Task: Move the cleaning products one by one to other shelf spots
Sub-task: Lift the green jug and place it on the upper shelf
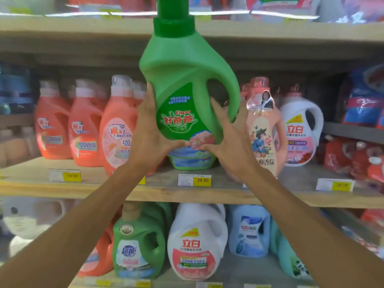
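Both bare forearms reach up from the bottom corners, and the left hand [146,129] and right hand [226,138] clasp the lower body of a large green detergent bottle [182,84] between them, fingers spread wide and pressed flat on either flank, thumbs curling under its base. Its long axis runs nearly vertical, leaning slightly left at the top, with the green cap [172,15] pointing up past the upper shelf edge [291,30] and the moulded handle loop [228,84] facing right, just above the right hand's fingertips. A darker green front label carries white and red lettering, with a pink flower patch just above the thumbs. Directly beneath the hands sits a small green tub [191,161] on the middle shelf [162,190]. Left of the left hand stand orange bottles [83,125]; right of the right hand stand a peach bottle [264,132] and a white jug [301,129].
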